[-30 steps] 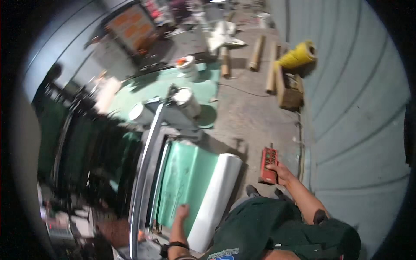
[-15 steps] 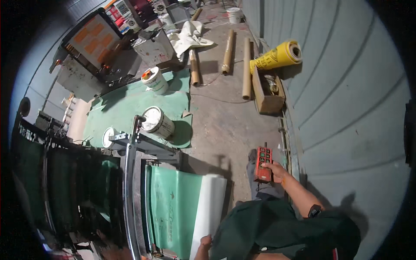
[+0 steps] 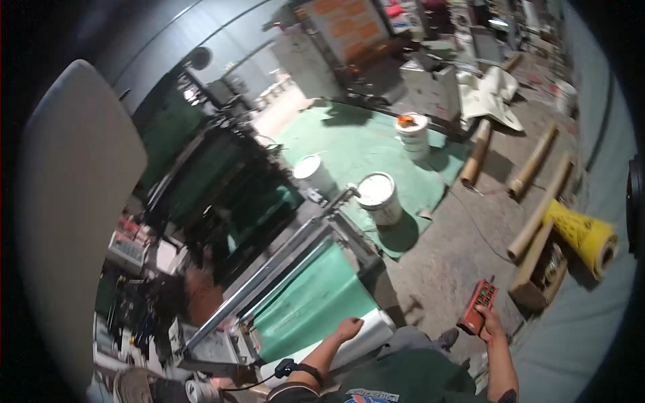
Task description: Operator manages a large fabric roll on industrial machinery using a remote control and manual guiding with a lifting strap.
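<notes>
Machinery fills the left of the scene: a dark green-sided machine (image 3: 201, 181) runs from the far left toward the near centre, with a long steel roller bar (image 3: 269, 275) slanting across its near end. Just right of that bar a sheet of green material (image 3: 312, 305) slopes down to a white roll (image 3: 366, 336) at the near edge. On that roll rests the left hand (image 3: 348, 329), fingers curled loosely downward against the white surface, not clasped around anything; a black watch (image 3: 299, 369) sits on its wrist. Farther off, a green mat (image 3: 363, 141) covers the floor, with three white buckets on or at its edge: one (image 3: 312, 173) near the machine, one (image 3: 378, 198) just right of the bar's far end, and a stacked one with an orange top (image 3: 412, 131) farther away. To the near right, the right hand (image 3: 489, 322) grips a red handheld remote control (image 3: 478, 305), fingers closed around its lower end, held above the concrete floor (image 3: 443, 262). Right of it lie cardboard tubes (image 3: 534, 221), a yellow roll (image 3: 584, 232) and, farther off, more tubes (image 3: 477, 154) beside crumpled white sheeting (image 3: 490, 94).
</notes>
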The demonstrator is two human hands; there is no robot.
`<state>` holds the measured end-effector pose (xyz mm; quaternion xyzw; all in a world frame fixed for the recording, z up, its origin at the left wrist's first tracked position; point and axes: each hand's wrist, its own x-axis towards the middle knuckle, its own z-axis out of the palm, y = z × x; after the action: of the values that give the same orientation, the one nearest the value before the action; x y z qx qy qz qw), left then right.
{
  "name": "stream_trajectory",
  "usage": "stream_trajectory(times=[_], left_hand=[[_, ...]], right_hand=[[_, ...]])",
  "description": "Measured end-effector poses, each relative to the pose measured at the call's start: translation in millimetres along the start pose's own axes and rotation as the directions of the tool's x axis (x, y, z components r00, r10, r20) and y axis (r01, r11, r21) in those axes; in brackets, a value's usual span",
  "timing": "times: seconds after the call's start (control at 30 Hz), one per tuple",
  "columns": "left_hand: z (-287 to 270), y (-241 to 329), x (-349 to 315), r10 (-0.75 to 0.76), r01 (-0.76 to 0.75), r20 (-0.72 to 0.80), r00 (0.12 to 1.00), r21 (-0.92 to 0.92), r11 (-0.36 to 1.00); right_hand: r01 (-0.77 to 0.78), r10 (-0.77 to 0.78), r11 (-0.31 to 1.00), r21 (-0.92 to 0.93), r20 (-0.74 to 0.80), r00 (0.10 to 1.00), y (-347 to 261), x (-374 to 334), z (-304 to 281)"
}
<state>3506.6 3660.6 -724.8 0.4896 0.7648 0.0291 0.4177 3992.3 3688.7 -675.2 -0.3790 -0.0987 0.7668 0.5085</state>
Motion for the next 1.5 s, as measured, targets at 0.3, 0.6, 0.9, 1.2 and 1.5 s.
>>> stream_trajectory(times=[0.3,0.6,0.9,1.2,1.5], left_hand=[[6.6,20.1,-11.4,-0.398,0.393,0.150,0.905,0.062,0.918],[25.2,28.0,53.1,-0.522,0.572,0.298,0.799,-0.111,0.813],[23.3,182.6,215.8,-0.171,0.228,0.409,0.896,-0.096,0.969],[13.5,256.3,407.0,0.237,-0.478,0.442,0.865,0.578,0.661],[47.0,521.6,370.4,-0.139,0.252,0.403,0.905,-0.244,0.936]], right_hand=[[-0.043,0.044,0.998,0.042,-0.020,0.999,-51.9,60.7,-6.6],[-0.057,0.062,0.994,0.097,-0.049,0.997,-132.6,128.8,0.6],[0.068,-0.062,0.995,0.067,-0.088,0.994,-232.3,211.8,-43.6],[0.159,-0.094,0.970,0.182,-0.325,0.941,-306.2,242.4,-81.7],[0.160,-0.078,0.955,0.248,-0.311,0.947,-431.4,304.0,-118.8]])
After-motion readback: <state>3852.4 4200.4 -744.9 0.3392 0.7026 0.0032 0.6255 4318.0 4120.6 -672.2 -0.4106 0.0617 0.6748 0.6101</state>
